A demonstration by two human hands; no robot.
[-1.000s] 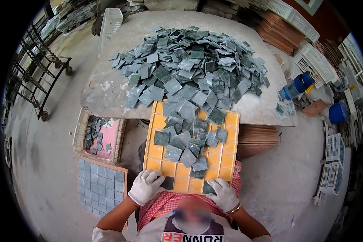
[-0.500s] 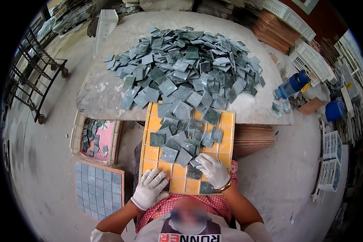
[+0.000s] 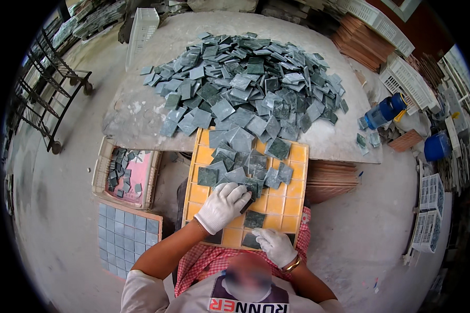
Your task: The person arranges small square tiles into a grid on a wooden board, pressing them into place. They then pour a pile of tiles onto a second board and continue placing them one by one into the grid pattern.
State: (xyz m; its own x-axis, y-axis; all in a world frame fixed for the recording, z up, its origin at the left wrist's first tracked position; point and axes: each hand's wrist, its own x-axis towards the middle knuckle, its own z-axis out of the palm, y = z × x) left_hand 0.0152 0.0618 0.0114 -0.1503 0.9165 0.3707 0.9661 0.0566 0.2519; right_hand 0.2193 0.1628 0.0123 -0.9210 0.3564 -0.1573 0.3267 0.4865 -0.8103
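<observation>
Your L hand, curled, pinches dark tile over orange tray; R hand half-curled by near tile, can't tell grip. Prob. stiff, brittle: hold opp. edges.

L hand, approx. ctr of frame: plain white glove. R hand, lower ctr: same type white glove, w/ shiny gold-col. bracelet just past cuff. Shirt along btm edge: lt grey, short sleeves, dk panel on chest, red + dk lettering below. Red/pink & white checked cloth at lap, lower ctr.
</observation>
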